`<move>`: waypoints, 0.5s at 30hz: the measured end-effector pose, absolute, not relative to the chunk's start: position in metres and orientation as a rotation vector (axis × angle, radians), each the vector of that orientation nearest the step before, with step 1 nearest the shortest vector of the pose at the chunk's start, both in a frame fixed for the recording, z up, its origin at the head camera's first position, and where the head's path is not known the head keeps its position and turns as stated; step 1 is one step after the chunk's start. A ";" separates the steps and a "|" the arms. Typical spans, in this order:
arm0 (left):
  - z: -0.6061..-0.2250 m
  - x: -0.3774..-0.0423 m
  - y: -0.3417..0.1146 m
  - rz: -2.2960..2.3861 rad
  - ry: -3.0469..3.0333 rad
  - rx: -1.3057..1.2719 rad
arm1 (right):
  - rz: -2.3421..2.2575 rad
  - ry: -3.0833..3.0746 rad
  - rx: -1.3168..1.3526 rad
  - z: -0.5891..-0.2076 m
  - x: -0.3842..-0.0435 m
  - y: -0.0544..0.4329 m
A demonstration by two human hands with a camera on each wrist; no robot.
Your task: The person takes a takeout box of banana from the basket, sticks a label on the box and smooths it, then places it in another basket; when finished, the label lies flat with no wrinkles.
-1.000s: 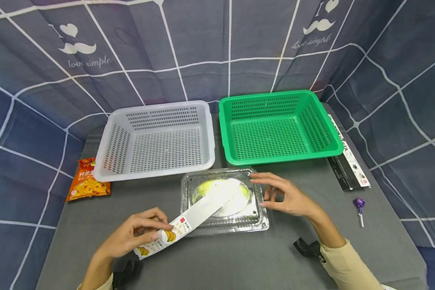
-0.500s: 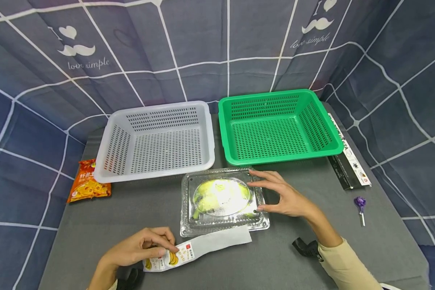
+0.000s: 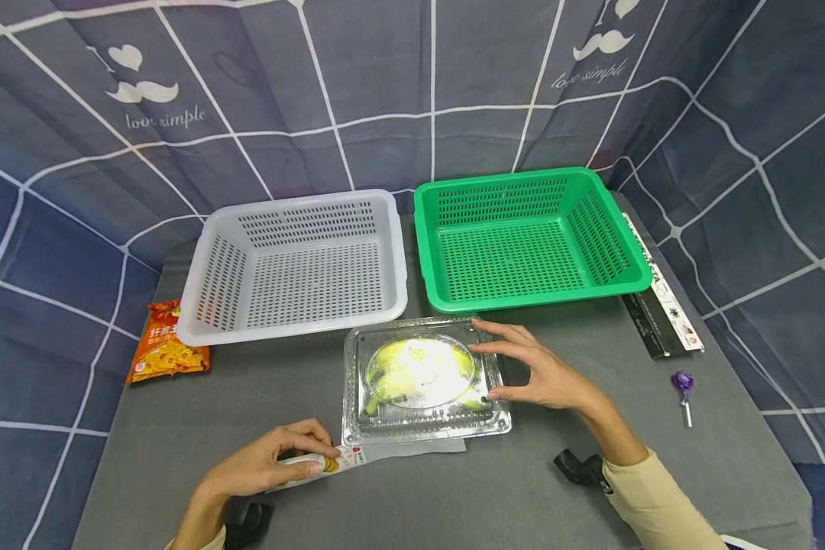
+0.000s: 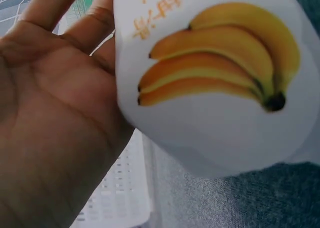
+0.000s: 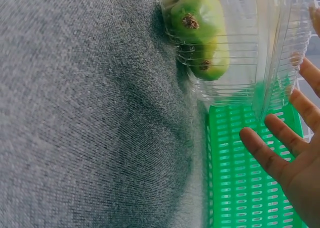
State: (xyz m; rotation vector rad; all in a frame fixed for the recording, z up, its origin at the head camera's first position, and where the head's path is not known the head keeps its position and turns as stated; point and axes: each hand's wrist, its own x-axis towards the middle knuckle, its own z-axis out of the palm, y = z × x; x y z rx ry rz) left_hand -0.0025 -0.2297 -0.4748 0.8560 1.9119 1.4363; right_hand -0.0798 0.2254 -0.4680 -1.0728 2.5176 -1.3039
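A clear plastic clamshell box (image 3: 349,389) lies on the table in front of the baskets, with green-yellow fruit (image 5: 197,21) inside; glare hides part of the lid. My left hand (image 3: 278,460) pinches the left end of a white paper label strip (image 3: 352,457) printed with bananas (image 4: 220,63). In the head view the strip runs along the box's front edge, its blank right part partly behind it. My right hand (image 3: 546,373) has its fingers spread at the box's right side, fingertips right at the rim, gripping nothing.
Behind the box stand a white basket (image 3: 292,334) and a green basket (image 3: 536,302). An orange snack bag (image 3: 168,347) lies at the left. A black and white long box (image 3: 663,317) and a purple-wrapped lollipop (image 3: 684,389) lie at the right.
My left hand has drawn the label strip off the top of the clamshell box toward the front; it then shifted slightly back against the front edge. My right hand's fingers have spread a little.
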 end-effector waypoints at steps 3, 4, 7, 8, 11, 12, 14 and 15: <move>-0.476 -0.002 -0.230 1.409 1.955 0.864 | -1.308 2.511 -1.068 -0.468 -0.080 0.225; -0.476 -0.001 -0.230 1.391 1.979 0.864 | -1.309 2.509 -1.067 -0.468 -0.080 0.225; -0.476 0.001 -0.230 1.316 2.065 0.849 | -1.303 2.510 -1.067 -0.468 -0.081 0.225; -0.475 0.002 -0.229 1.284 2.097 0.845 | -1.301 2.512 -1.069 -0.468 -0.081 0.225; -0.474 0.005 -0.229 1.196 2.180 0.829 | -1.300 2.513 -1.069 -0.469 -0.081 0.225; -0.474 0.006 -0.229 1.174 2.201 0.822 | -1.301 2.512 -1.069 -0.469 -0.081 0.225; -0.474 0.007 -0.228 1.138 2.243 0.816 | -1.305 2.507 -1.065 -0.469 -0.081 0.225; -0.473 0.008 -0.228 1.124 2.259 0.810 | -1.307 2.504 -1.062 -0.469 -0.081 0.225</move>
